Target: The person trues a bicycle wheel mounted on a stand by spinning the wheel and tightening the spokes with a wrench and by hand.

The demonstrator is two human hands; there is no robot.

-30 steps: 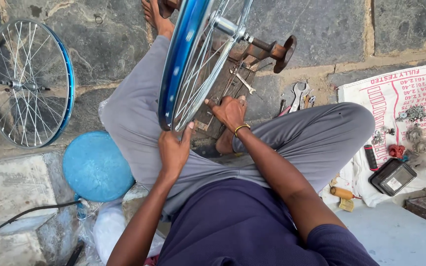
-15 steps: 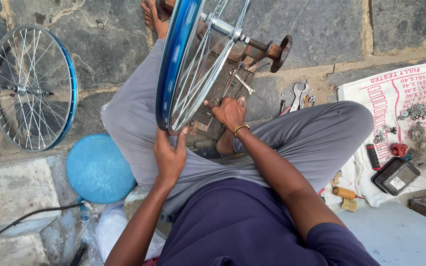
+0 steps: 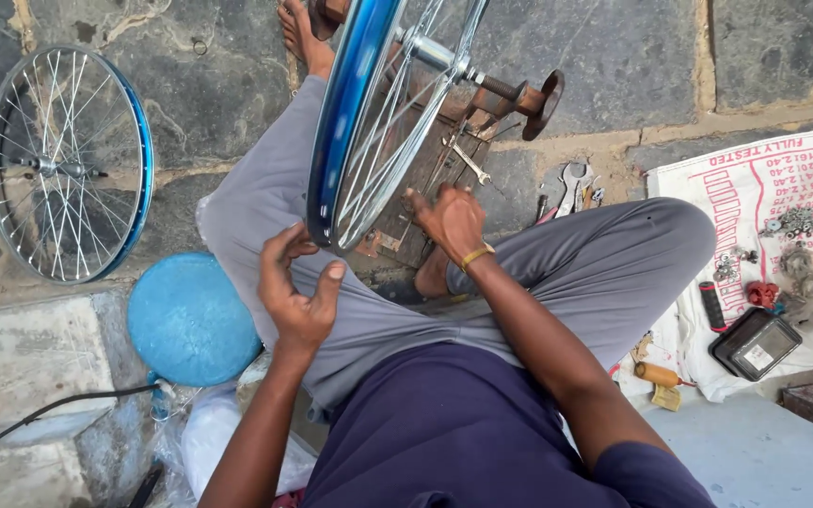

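Observation:
A blue-rimmed bicycle wheel point(image 3: 345, 113) stands upright on a rusty wooden stand point(image 3: 529, 99), its axle across the stand. My left hand point(image 3: 298, 292) hovers just below the rim's lower edge, fingers spread and curled, holding nothing. Reaching in among the lower spokes, my right hand point(image 3: 452, 221) has its fingers pinched on a spoke; anything small inside them is hidden. A yellow band circles that wrist. I sit cross-legged in grey trousers with the wheel between my knees.
A second blue-rimmed wheel point(image 3: 68, 165) lies flat on the stone floor at left. A blue round lid point(image 3: 190, 320) sits by my left knee. Spanners point(image 3: 571, 188) lie behind my right knee. A white printed sack point(image 3: 764, 188) at right carries nuts, a red part and a black box point(image 3: 755, 343).
My left hand has come off the rim and opened, dropping slightly toward me. My right hand stays at the spokes. The view has shifted a little.

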